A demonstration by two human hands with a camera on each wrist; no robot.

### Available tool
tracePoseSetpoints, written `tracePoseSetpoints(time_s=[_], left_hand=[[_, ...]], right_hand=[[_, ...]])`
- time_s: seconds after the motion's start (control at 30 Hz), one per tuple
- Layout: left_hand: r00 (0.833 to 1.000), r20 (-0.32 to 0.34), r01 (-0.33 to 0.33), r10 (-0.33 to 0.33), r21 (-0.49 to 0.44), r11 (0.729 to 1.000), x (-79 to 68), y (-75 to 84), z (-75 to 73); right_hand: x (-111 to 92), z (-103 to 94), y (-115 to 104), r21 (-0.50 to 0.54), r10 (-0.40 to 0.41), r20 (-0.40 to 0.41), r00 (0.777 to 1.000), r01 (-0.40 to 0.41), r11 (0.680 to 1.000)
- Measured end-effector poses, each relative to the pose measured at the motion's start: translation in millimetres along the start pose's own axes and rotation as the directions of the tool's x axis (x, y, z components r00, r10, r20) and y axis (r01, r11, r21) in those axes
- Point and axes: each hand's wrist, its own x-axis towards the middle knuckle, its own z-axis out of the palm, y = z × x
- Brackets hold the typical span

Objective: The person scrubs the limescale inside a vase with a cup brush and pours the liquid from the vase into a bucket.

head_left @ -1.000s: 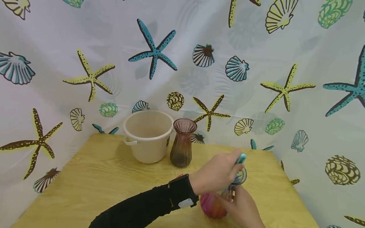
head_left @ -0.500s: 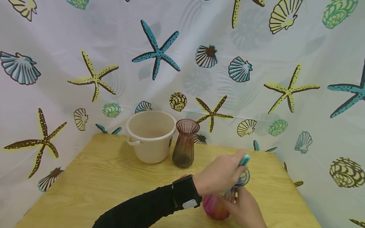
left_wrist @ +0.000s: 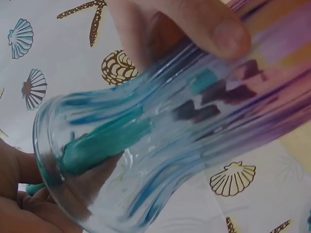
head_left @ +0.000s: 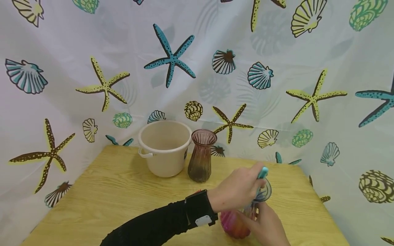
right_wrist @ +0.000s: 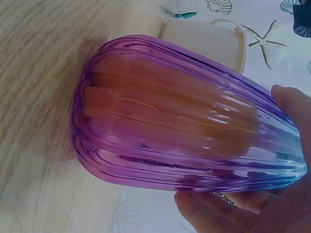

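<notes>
A ribbed glass vase (head_left: 235, 225), purple-pink at its base and blue at its mouth, is tilted near the table's front right. My right hand (head_left: 269, 223) grips it around the narrower upper part, thumb on one side and fingers on the other in the right wrist view. From the left, my left hand (head_left: 238, 189) holds the teal handle (head_left: 263, 172) of a bottle brush at the vase's mouth. The handle runs down inside the neck in the left wrist view. Through the purple glass shows an orange-brown, block-like brush head (right_wrist: 175, 107).
At the back of the table stands a cream bucket (head_left: 166, 164) with a side handle. Beside it is a smoky purple glass vase (head_left: 200, 164). A patterned curtain (head_left: 123, 41) with starfish and shells hangs behind and around the wooden table (head_left: 107, 191).
The head view has turned slightly left, so everything sits a little further right. The brush handle has shifted slightly left against the vase's rim; both hands keep their holds.
</notes>
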Motion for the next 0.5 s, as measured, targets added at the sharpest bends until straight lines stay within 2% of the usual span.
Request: tracePoseSetpoints(time_s=[0.27, 0.5], left_hand=[[0.998, 0.061, 0.019, -0.024, 0.083, 0.996, -0.7, 2.8, -8.0], [1.0, 0.0, -0.026, 0.026, 0.088, 0.996, -1.6, -3.9, -4.7]], right_hand=[[-1.3, 0.4, -0.7, 0.006, -0.006, 0.0, 1.0, 0.006, 1.0], [-3.3, -0.2, -0.5, 0.003, -0.033, -0.018, 0.999, 0.033, 0.999]])
